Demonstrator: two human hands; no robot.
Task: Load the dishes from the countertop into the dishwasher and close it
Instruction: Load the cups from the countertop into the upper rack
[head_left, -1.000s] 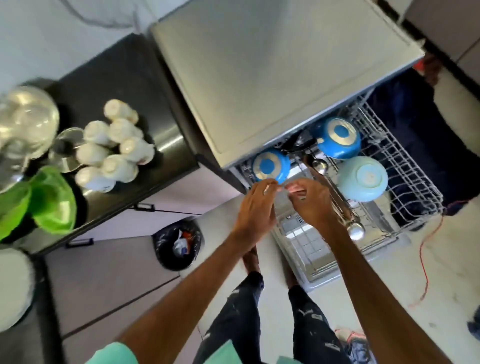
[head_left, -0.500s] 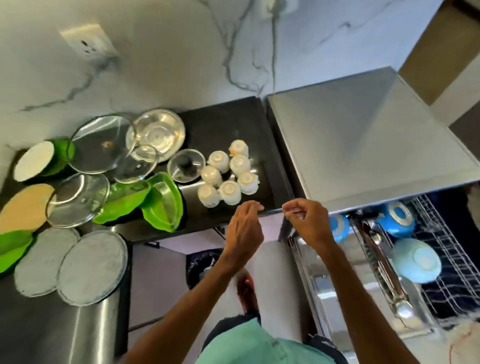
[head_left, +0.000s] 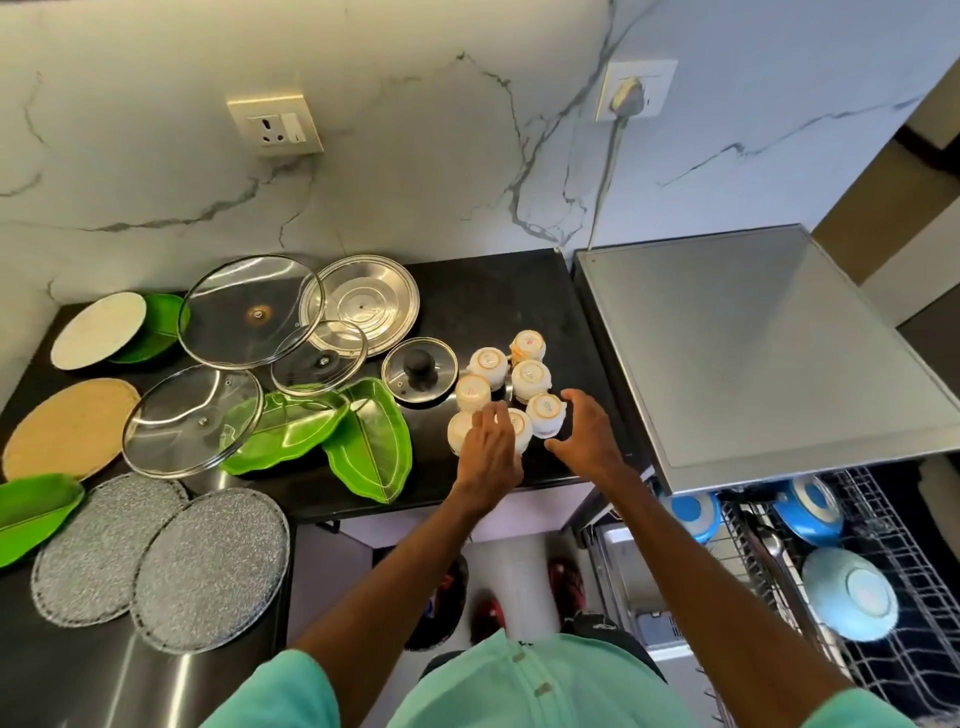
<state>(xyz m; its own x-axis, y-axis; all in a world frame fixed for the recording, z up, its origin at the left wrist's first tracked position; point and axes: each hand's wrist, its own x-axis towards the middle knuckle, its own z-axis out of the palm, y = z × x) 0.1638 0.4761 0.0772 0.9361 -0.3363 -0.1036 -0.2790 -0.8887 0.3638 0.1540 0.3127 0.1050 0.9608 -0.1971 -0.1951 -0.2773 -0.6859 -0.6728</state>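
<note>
White cups (head_left: 530, 375) stand upturned, clustered on the black countertop (head_left: 483, 291) beside the dishwasher (head_left: 753, 353). Left hand (head_left: 491, 447) rests fingers spread on the nearest cups; right hand (head_left: 584, 434) hovers open beside one.

Bare bench (head_left: 519, 291) lies behind the cups (head_left: 530, 375); a lid (head_left: 420, 369) crowds their left, the dishwasher (head_left: 753, 353) their right.

Cups (head_left: 530, 376) on countertop (head_left: 498, 291), right of lids (head_left: 252, 312), left of dishwasher (head_left: 753, 353).

Both arms reach forward, left hand (head_left: 488, 447) and right hand (head_left: 584, 434) open-fingered.
</note>
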